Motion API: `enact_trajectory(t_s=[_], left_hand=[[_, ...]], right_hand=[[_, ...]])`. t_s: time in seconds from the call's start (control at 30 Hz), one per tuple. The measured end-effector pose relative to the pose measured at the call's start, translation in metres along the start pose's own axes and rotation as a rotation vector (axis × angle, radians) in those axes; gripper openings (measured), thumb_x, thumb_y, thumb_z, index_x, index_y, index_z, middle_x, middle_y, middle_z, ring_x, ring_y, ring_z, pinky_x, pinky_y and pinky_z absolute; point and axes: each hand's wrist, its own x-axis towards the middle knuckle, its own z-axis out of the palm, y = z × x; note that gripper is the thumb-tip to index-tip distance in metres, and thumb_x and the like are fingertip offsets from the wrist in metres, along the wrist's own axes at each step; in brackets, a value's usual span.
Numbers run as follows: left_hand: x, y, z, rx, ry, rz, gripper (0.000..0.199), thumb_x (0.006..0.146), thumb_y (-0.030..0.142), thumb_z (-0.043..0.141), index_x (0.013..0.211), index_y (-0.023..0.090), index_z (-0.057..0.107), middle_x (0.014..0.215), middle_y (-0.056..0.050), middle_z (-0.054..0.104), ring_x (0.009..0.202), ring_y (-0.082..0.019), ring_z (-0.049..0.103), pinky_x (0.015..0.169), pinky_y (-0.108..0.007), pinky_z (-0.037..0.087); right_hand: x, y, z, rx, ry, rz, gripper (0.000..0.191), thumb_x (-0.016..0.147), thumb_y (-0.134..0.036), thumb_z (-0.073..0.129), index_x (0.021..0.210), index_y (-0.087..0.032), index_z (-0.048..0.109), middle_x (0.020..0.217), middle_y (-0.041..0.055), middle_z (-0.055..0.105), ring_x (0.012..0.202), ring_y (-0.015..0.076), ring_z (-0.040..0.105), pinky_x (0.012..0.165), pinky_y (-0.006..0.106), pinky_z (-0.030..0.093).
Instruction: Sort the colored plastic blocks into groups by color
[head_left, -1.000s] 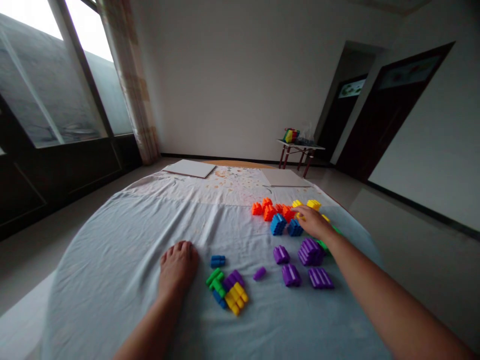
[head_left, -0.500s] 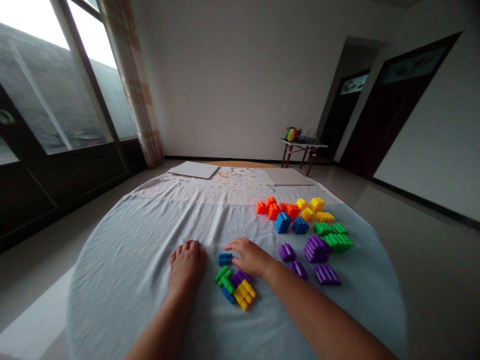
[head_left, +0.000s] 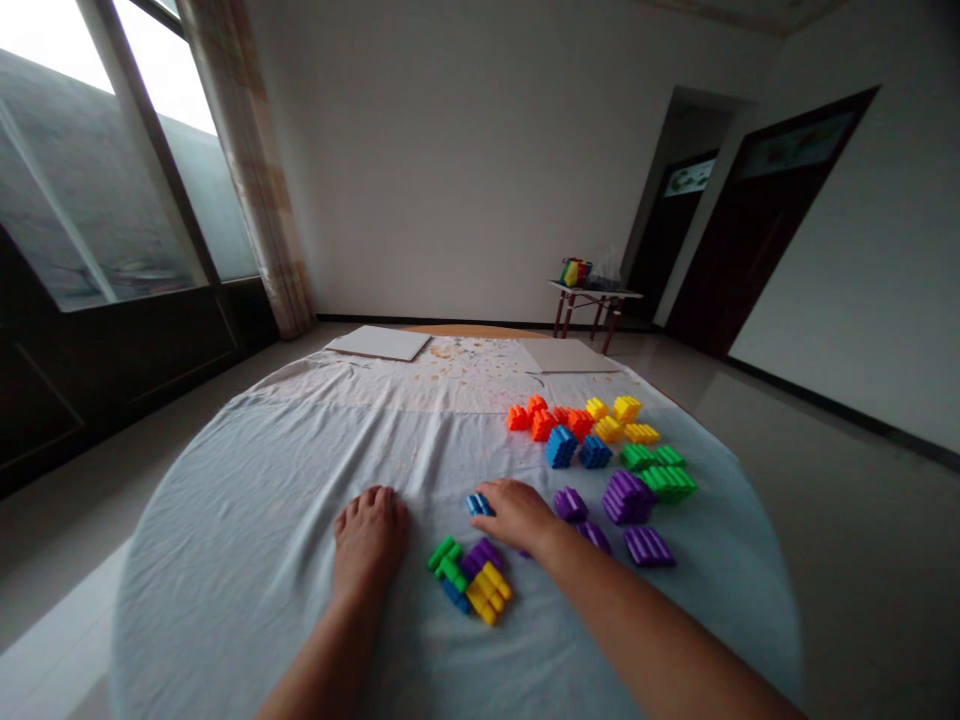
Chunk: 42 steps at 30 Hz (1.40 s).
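My right hand (head_left: 517,512) pinches a small blue building block (head_left: 478,505) between thumb and fingers, above the pile in front of me. My left hand (head_left: 370,535) rests palm down on the cloth with nothing in it, left of the pile. Between my forearms lies a small pile: green blocks (head_left: 448,562), a purple block (head_left: 481,558), yellow blocks (head_left: 490,593) and a blue block (head_left: 455,595) partly under the green. Beside my right wrist are purple blocks (head_left: 628,498), one partly hidden by the wrist.
Farther right stand groups of green blocks (head_left: 670,482), blue blocks (head_left: 561,447), orange blocks (head_left: 542,424) and yellow blocks (head_left: 626,408). Two flat boards, a white one (head_left: 381,342) and a beige one (head_left: 568,356), lie at the far side of the cloth-covered table (head_left: 247,500).
My right hand has closed on the blue block and moved it right and slightly away from the pile. My left hand stays on the cloth. The view has shifted slightly.
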Motion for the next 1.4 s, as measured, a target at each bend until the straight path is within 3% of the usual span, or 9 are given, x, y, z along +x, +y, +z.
enact_trajectory(t_s=[0.07, 0.23, 0.4, 0.57, 0.7, 0.87, 1.03, 1.23, 1.4], left_hand=[[0.000, 0.001, -0.001, 0.001, -0.001, 0.000, 0.039, 0.087, 0.036, 0.026, 0.104, 0.019, 0.058, 0.115, -0.009, 0.059, 0.106, -0.025, 0.050, 0.093, -0.040, 0.032], [0.001, 0.001, -0.003, 0.007, -0.007, 0.000, 0.039, 0.087, 0.037, 0.027, 0.104, 0.019, 0.058, 0.114, -0.009, 0.059, 0.106, -0.025, 0.050, 0.093, -0.040, 0.032], [0.001, 0.001, -0.004, 0.011, -0.014, 0.008, 0.042, 0.087, 0.036, 0.025, 0.108, 0.018, 0.057, 0.117, -0.010, 0.058, 0.109, -0.026, 0.049, 0.094, -0.040, 0.032], [0.003, -0.002, -0.004, 0.009, -0.059, 0.015, 0.047, 0.088, 0.039, 0.020, 0.111, 0.019, 0.056, 0.120, -0.010, 0.057, 0.112, -0.027, 0.048, 0.095, -0.042, 0.031], [0.005, -0.004, -0.003, 0.011, -0.064, 0.014, 0.048, 0.088, 0.041, 0.021, 0.112, 0.018, 0.055, 0.121, -0.010, 0.056, 0.114, -0.027, 0.047, 0.097, -0.042, 0.030], [0.008, -0.004, -0.005, 0.039, -0.102, 0.011, 0.050, 0.087, 0.041, 0.018, 0.113, 0.018, 0.055, 0.121, -0.010, 0.057, 0.114, -0.027, 0.047, 0.096, -0.042, 0.031], [0.010, -0.003, -0.005, 0.051, -0.133, -0.008, 0.051, 0.087, 0.041, 0.016, 0.113, 0.019, 0.054, 0.123, -0.009, 0.055, 0.115, -0.028, 0.046, 0.096, -0.043, 0.031], [0.010, -0.006, -0.002, 0.069, -0.108, 0.002, 0.051, 0.086, 0.042, 0.017, 0.114, 0.020, 0.053, 0.123, -0.009, 0.055, 0.115, -0.028, 0.046, 0.096, -0.043, 0.032], [0.012, -0.010, 0.002, 0.061, -0.124, 0.013, 0.050, 0.086, 0.043, 0.018, 0.114, 0.020, 0.053, 0.124, -0.008, 0.055, 0.115, -0.028, 0.046, 0.096, -0.043, 0.031]], right_hand=[[-0.002, 0.005, -0.004, 0.021, -0.017, -0.018, 0.037, 0.075, -0.037, 0.061, 0.107, -0.018, 0.062, 0.099, 0.0101, 0.066, 0.095, 0.0231, 0.059, 0.083, 0.032, 0.044], [0.005, 0.018, -0.003, 0.076, 0.054, -0.268, 0.051, 0.072, -0.003, 0.050, 0.120, -0.017, 0.056, 0.123, 0.0094, 0.057, 0.115, 0.0186, 0.048, 0.099, 0.030, 0.035], [0.016, 0.019, 0.012, 0.021, -0.062, -0.418, 0.048, 0.069, 0.000, 0.052, 0.112, -0.019, 0.063, 0.125, 0.0087, 0.056, 0.112, 0.0196, 0.051, 0.096, 0.030, 0.038], [0.012, 0.012, 0.002, -0.091, -0.015, -0.164, 0.025, 0.076, -0.028, 0.062, 0.099, -0.019, 0.067, 0.099, 0.0097, 0.068, 0.094, 0.0224, 0.062, 0.080, 0.030, 0.047], [0.005, 0.011, -0.010, -0.125, -0.021, -0.006, 0.035, 0.074, -0.048, 0.063, 0.092, -0.019, 0.069, 0.091, 0.0111, 0.069, 0.086, 0.0241, 0.064, 0.073, 0.031, 0.048], [0.002, 0.014, -0.010, -0.080, 0.012, -0.149, 0.034, 0.071, -0.027, 0.065, 0.104, -0.022, 0.064, 0.100, 0.0077, 0.067, 0.092, 0.0215, 0.062, 0.078, 0.028, 0.046], [0.002, 0.015, -0.007, -0.037, -0.031, -0.143, 0.032, 0.072, -0.018, 0.058, 0.103, -0.022, 0.065, 0.100, 0.0075, 0.067, 0.089, 0.0206, 0.062, 0.077, 0.028, 0.046], [-0.018, 0.036, -0.039, 0.166, 0.212, -0.161, 0.035, 0.070, -0.015, 0.059, 0.104, -0.018, 0.064, 0.099, 0.0069, 0.066, 0.093, 0.0190, 0.059, 0.084, 0.027, 0.044], [-0.046, 0.084, -0.081, 0.205, 0.504, -0.034, 0.034, 0.072, -0.014, 0.058, 0.105, -0.019, 0.063, 0.098, 0.0058, 0.064, 0.093, 0.0179, 0.058, 0.086, 0.030, 0.044]])
